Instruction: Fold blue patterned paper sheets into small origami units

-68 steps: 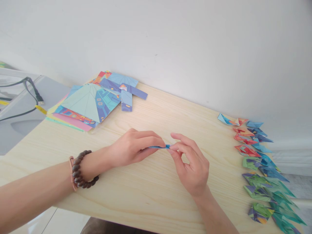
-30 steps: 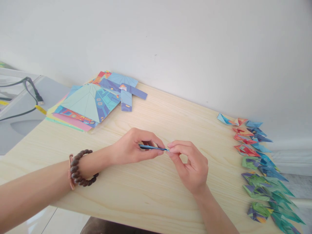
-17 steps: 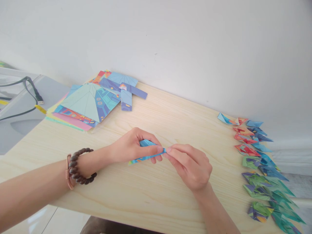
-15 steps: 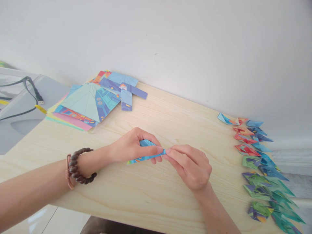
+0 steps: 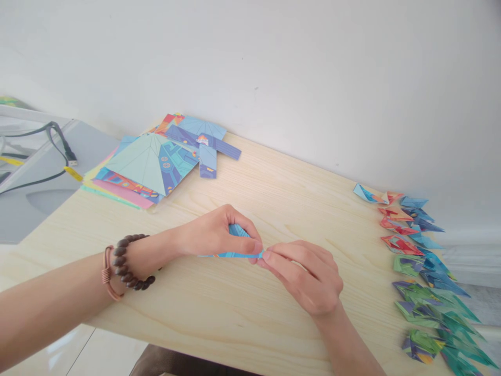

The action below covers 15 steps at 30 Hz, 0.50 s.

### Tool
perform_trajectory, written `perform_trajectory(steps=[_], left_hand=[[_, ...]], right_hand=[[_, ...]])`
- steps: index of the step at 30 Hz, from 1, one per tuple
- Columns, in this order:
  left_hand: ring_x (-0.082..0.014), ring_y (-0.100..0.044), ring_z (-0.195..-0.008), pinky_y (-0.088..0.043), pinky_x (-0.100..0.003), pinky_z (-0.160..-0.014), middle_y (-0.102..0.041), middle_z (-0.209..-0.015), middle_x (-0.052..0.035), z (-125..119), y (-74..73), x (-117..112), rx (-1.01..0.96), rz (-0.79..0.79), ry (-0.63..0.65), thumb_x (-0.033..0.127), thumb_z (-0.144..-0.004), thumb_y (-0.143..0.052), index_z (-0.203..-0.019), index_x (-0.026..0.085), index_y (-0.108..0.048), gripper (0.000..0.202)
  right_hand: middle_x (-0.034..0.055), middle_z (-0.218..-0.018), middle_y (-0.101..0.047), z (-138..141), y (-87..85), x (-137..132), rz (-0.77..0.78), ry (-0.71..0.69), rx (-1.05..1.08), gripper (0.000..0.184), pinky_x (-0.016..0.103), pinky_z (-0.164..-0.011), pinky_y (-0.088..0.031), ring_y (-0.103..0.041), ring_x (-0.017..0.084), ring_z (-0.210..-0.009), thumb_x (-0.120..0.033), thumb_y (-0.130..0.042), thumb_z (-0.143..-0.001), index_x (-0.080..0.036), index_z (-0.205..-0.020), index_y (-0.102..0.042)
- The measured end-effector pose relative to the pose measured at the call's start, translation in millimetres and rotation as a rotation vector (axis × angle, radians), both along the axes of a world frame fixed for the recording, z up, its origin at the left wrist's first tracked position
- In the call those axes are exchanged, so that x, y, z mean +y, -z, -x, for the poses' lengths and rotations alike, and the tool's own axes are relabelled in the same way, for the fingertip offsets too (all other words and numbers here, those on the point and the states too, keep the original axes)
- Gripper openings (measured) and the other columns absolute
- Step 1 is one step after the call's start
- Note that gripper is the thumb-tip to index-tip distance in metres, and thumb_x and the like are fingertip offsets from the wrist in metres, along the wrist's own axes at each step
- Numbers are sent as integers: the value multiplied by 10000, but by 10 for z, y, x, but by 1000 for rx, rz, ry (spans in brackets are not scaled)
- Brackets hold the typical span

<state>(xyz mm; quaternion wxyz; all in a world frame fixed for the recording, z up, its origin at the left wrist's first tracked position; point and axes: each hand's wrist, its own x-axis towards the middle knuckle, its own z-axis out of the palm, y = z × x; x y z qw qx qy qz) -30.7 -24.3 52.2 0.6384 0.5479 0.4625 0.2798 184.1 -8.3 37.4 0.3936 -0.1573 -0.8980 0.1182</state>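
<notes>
A blue patterned piece of folded paper (image 5: 239, 255) is held between both hands over the middle of the wooden table. My left hand (image 5: 219, 232), with a beaded bracelet at its wrist, is closed on the paper, its thumb pressing along the top. At the paper's right tip, my right hand (image 5: 305, 271) pinches with thumb and fingertips, almost touching the left thumb. Most of the paper's far side is hidden behind the left hand, so its full shape does not show.
A stack of printed paper sheets (image 5: 136, 162) lies at the back left, with a narrow blue strip (image 5: 229, 150) on it. Several folded paper pieces (image 5: 417, 292) form rows along the right edge. A black cable (image 5: 58, 143) lies at far left. A white wall (image 5: 293, 78) stands behind.
The folded paper has tilted so that less of its lower face shows. Both hands stay closed on it, and the right fingertips have dipped slightly. The whole view has shifted a little.
</notes>
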Motion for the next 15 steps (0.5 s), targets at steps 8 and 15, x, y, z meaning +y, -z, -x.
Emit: perform_trajectory(steps=[8, 15], left_hand=[[-74, -533, -560, -400, -155, -495, -662, -658, -2, -17, -24, -2, -11, -88, 1, 258, -755, -636, -720, 136, -700, 142], [-93, -588, -632, -446, -169, -592, -691, -721, -22, -86, 23, -52, 78, -413, -81, 196, -772, -618, -772, 132, -708, 111]], right_hand=[[3, -779, -686, 89, -21, -36, 219, 61, 135, 241, 235, -571, -525, -634, 115, -658, -71, -658, -738, -222, -922, -619], [-15, -628, -599, 119, -5, -68, 643, 198, 103, 81, 242, -525, -456, -560, 105, -557, -165, -530, -816, -189, -757, -580]])
